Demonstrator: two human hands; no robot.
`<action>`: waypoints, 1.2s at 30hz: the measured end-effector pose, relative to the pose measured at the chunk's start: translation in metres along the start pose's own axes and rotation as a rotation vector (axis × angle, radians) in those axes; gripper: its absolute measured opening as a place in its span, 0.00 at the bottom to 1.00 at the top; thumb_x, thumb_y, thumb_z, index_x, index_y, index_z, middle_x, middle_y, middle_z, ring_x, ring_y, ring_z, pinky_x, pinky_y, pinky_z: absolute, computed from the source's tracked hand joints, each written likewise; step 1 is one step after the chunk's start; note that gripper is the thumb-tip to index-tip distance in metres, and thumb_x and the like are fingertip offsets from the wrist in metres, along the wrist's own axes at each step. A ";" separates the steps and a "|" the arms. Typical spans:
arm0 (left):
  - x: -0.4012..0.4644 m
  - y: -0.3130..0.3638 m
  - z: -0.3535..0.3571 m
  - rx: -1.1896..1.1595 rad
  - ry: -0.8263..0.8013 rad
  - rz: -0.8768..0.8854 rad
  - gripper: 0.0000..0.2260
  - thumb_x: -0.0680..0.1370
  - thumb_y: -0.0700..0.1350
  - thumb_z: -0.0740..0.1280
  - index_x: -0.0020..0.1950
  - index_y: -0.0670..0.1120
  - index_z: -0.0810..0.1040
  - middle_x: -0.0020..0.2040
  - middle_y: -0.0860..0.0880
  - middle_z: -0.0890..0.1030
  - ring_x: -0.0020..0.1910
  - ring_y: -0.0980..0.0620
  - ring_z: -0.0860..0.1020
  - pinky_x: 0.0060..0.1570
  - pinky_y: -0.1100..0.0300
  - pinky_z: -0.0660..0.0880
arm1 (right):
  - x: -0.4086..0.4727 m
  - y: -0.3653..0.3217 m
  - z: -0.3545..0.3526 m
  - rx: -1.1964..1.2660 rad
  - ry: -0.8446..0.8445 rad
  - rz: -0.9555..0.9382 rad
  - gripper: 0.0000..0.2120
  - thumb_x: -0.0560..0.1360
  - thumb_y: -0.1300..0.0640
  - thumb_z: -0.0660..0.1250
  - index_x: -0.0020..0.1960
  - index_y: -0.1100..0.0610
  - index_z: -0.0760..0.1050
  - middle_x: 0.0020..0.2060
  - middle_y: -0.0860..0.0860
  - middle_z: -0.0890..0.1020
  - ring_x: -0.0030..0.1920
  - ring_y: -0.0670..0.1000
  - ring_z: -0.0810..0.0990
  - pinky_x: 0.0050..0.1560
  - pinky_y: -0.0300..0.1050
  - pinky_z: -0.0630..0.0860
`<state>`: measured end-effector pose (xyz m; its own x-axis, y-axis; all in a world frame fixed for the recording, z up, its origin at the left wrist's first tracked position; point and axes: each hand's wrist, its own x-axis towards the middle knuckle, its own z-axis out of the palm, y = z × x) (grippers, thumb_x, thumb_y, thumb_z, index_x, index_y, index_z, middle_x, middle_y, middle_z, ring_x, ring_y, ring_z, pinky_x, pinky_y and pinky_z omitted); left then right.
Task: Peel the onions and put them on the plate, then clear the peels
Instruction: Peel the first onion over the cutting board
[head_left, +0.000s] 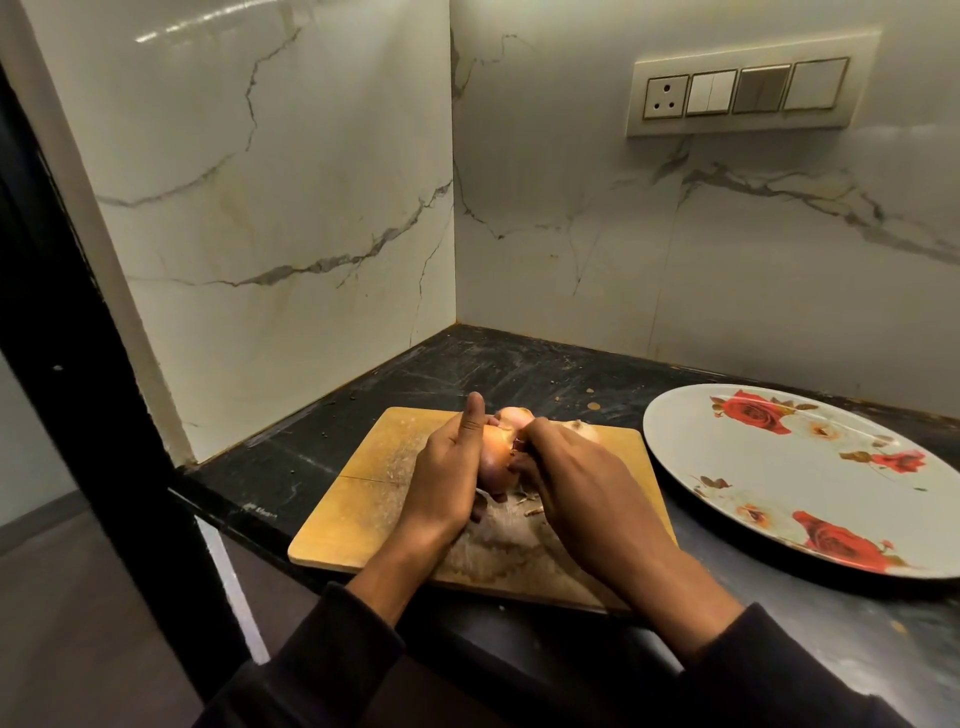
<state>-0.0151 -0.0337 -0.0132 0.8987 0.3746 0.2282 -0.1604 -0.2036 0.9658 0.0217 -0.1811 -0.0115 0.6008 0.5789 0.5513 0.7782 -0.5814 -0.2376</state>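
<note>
Near me, over the chopping board (363, 499), my left hand (447, 478) grips an onion (493, 460) while my right hand (566, 478) pinches its skin; I should peel gently toward the right-side plate (779, 467).

The bench (519, 369) is showing black with faint pale scratches and grey veining. The cutting board (374, 483) on it is showing light yellow-tan wood with a paler, worn patch toward its near edge. Over the board, the onion (493, 462) is showing orange-brown papery skin; a second onion (514, 415) behind it is showing pinkish tan. Right of the board, the plate (779, 467) is showing white with red roses, brown-green leaves and a dark rim. Behind the board, the wall (291, 182) is showing white marble with grey-gold veins. The switch panel (748, 93) is showing cream with white and grey switches. The sleeves (311, 665) are showing black.
</note>
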 end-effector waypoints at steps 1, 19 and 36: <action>0.000 0.000 -0.001 0.041 0.005 0.026 0.29 0.78 0.69 0.52 0.50 0.49 0.81 0.38 0.42 0.83 0.32 0.50 0.81 0.26 0.59 0.74 | 0.000 0.001 0.001 -0.019 0.001 -0.005 0.07 0.83 0.54 0.62 0.61 0.51 0.70 0.49 0.47 0.80 0.40 0.44 0.65 0.32 0.35 0.57; -0.005 0.018 -0.001 -0.313 -0.161 -0.113 0.13 0.84 0.51 0.57 0.52 0.43 0.74 0.35 0.45 0.75 0.23 0.55 0.71 0.19 0.66 0.64 | 0.003 -0.020 -0.007 1.108 0.014 0.293 0.16 0.84 0.63 0.58 0.38 0.56 0.73 0.27 0.47 0.69 0.26 0.44 0.64 0.26 0.36 0.62; -0.005 0.000 -0.014 -0.610 -0.337 -0.265 0.25 0.79 0.59 0.62 0.67 0.40 0.74 0.50 0.38 0.80 0.35 0.52 0.77 0.23 0.65 0.70 | 0.003 -0.013 -0.006 1.237 0.098 0.471 0.15 0.83 0.57 0.61 0.38 0.55 0.74 0.29 0.53 0.72 0.26 0.48 0.69 0.25 0.39 0.64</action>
<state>-0.0256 -0.0229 -0.0128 0.9995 0.0234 0.0232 -0.0311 0.4303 0.9021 0.0123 -0.1749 -0.0017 0.8823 0.3932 0.2585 0.1844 0.2166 -0.9587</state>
